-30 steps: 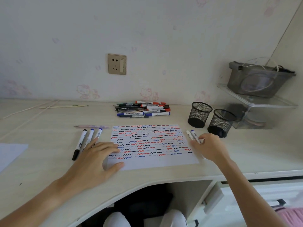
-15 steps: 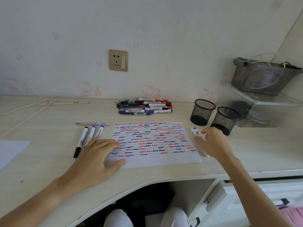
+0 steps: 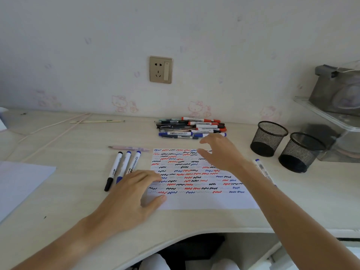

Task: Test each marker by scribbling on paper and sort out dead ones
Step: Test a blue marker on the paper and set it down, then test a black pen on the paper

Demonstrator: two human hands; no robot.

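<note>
Sorted row: three markers [image 3: 124, 168] lie side by side, just left of the paper.
Left hand [image 3: 128, 195]: my fingers lie flat and relaxed on the paper's left edge, holding nothing, only pressing the sheet down.
Paper [image 3: 196, 201]: the upper part is full of red, blue and black squiggles; I judge the bare strip at the bottom is where the next scribble should go.
Right hand [image 3: 220, 152]: fingers spread and empty, reaching over the paper toward the pile.
Pile of markers [image 3: 191, 127]: at the wall, beyond the paper. I should pinch the nearest blue one alone, so the others don't roll.
Set-aside marker [image 3: 262, 168]: lies right of the paper, near two mesh cups [image 3: 268, 139].
</note>
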